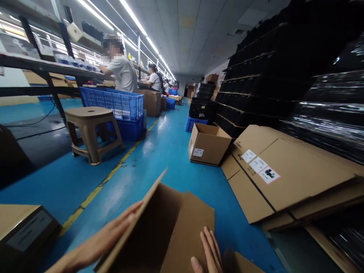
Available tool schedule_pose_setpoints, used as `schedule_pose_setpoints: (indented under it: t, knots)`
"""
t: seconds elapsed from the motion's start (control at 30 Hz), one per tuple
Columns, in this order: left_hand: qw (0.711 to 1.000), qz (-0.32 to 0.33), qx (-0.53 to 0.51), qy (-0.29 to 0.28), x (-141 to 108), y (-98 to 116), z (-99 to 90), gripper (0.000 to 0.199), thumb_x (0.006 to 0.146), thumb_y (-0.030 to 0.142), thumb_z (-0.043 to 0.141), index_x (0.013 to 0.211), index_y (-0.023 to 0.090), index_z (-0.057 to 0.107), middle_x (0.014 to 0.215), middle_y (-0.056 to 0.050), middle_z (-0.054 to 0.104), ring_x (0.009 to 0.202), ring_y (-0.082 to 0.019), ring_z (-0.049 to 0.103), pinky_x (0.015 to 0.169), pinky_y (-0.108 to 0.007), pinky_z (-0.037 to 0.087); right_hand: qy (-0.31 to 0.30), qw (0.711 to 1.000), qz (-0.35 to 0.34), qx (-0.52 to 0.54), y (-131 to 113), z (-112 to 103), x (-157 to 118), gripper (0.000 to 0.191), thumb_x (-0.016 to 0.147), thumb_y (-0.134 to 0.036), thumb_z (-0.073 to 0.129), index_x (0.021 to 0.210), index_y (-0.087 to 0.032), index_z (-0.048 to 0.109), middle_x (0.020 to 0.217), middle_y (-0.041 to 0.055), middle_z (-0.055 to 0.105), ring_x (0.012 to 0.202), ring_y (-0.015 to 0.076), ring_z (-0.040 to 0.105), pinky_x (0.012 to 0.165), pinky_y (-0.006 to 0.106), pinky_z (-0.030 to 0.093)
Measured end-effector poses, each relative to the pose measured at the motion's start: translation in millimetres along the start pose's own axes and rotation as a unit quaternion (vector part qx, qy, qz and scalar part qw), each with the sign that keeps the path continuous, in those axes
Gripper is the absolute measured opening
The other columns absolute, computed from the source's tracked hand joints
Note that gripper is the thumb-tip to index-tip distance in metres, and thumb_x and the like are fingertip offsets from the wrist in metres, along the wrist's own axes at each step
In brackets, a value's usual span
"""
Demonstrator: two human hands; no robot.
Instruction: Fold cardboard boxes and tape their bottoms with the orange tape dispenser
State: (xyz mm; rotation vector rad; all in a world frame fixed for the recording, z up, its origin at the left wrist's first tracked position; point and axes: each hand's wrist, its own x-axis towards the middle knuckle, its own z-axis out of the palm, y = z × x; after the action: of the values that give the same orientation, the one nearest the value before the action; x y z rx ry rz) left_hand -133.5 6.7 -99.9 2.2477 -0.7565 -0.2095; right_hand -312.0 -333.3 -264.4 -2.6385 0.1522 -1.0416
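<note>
Head view: both hands pressed on a cardboard box (170,227).
Left hand (110,237) lay flat outside; right hand (209,252) lay open inside.

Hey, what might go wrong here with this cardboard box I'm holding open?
1. The left hand lies flat against the outside of the box and the right hand only presses a flap; neither seems to grip firmly, so the box might slip or fold.
2. Bare fingers run along raw cardboard edges, so a cut is possible.
3. Flattened cartons and an open small box lie close by on the blue floor; stepping sideways might mean a trip.
</note>
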Motion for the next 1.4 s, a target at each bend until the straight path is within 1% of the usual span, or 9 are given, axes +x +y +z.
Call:
schedule_pose_setpoints:
  t: [0.1,0.2,0.37,0.53,0.7,0.93,1.17,1.3,1.4]
  knots:
    - [0.987,0.048,0.127,-0.082,-9.3,-5.2,59.1,0.065,0.098,0.066,0.052,0.157,0.041,0.044,0.169,-0.006,0.033,0.155,-0.041,0.031,0.121,-0.072,0.031,-0.026,0.999,-0.033,-0.035,4.6,-5.3,-0.1,0.071,0.096,-0.045,0.059,0.159,-0.02,0.036,0.157,0.015,0.054,0.144,0.0389,0.052,0.098,0.055,0.065]
    - [0.972,0.097,0.211,-0.023,-9.9,-8.1,87.8,0.062,0.098,0.065,0.053,0.154,0.039,0.049,0.166,-0.012,0.043,0.153,-0.045,0.036,0.12,-0.081,0.025,-0.051,0.996,0.05,-0.046,1.2,-7.4,-2.4,0.063,0.093,-0.049,0.061,0.149,-0.02,0.054,0.16,0.0185,0.049,0.148,0.0479,0.044,0.105,0.069,0.057]
    - [0.972,0.137,0.19,-0.002,40.5,1.0,84.1,0.044,0.094,0.066,0.058,0.105,0.025,0.071,0.14,-0.013,0.065,0.144,-0.038,0.049,0.126,-0.073,0.019,-0.088,0.991,0.099,0.02,2.7,-6.0,-4.3,0.059,0.092,-0.046,0.063,0.146,-0.02,0.058,0.166,0.021,0.038,0.146,0.0468,0.045,0.108,0.065,0.057]
    - [0.96,0.183,0.187,-0.097,127.5,23.7,88.9,0.086,0.095,0.075,0.049,0.154,0.013,0.044,0.169,-0.025,0.03,0.158,-0.04,0.025,0.128,-0.063,0.023,-0.145,0.987,0.053,0.036,9.9,-12.1,6.2,0.064,0.089,-0.043,0.07,0.146,-0.017,0.058,0.16,0.0247,0.045,0.142,0.0425,0.05,0.106,0.052,0.059]
    - [0.947,0.205,0.207,-0.132,164.6,39.8,101.8,0.078,0.092,0.077,0.052,0.149,0.024,0.053,0.136,-0.015,0.065,0.128,-0.037,0.059,0.119,-0.058,0.032,-0.14,0.983,0.111,0.041,6.6,-26.5,19.0,0.068,0.094,-0.042,0.06,0.15,-0.006,0.048,0.164,0.0269,0.037,0.148,0.0399,0.042,0.113,0.056,0.053]
    - [0.961,-0.012,0.277,-0.005,135.4,5.6,70.6,0.084,0.097,0.074,0.028,0.138,0.007,0.058,0.121,-0.028,0.063,0.116,-0.049,0.06,0.096,-0.062,0.042,-0.038,0.97,0.24,0.006,17.4,-47.8,-14.2,0.076,0.095,-0.067,0.05,0.146,-0.01,0.052,0.16,0.0225,0.047,0.146,0.0443,0.047,0.111,0.067,0.054]
    - [0.964,-0.147,0.207,-0.08,57.5,12.3,52.9,0.096,0.09,0.083,0.032,0.141,0.004,0.046,0.105,-0.025,0.076,0.104,-0.049,0.071,0.085,-0.054,0.051,-0.034,0.968,0.238,0.069,-11.4,-5.8,-17.6,0.072,0.1,-0.058,0.048,0.155,-0.012,0.043,0.163,0.022,0.042,0.148,0.0389,0.044,0.113,0.057,0.056]
    - [0.96,-0.2,0.176,-0.085,12.0,10.4,48.0,0.089,0.087,0.088,0.027,0.128,0.012,0.049,0.094,-0.02,0.077,0.097,-0.047,0.073,0.085,-0.056,0.052,-0.044,0.973,0.204,0.098,-7.9,-5.2,-16.4,0.064,0.098,-0.053,0.053,0.153,-0.021,0.048,0.157,0.0152,0.053,0.143,0.0368,0.053,0.111,0.054,0.058]
    - [0.954,-0.248,0.158,-0.06,-5.3,1.7,48.2,0.083,0.086,0.087,0.03,0.121,0.015,0.051,0.108,-0.022,0.076,0.106,-0.048,0.071,0.091,-0.061,0.053,-0.047,0.974,0.188,0.114,-13.6,-5.0,-25.2,0.063,0.096,-0.051,0.058,0.153,-0.024,0.049,0.156,0.0123,0.055,0.142,0.0355,0.055,0.108,0.05,0.061]
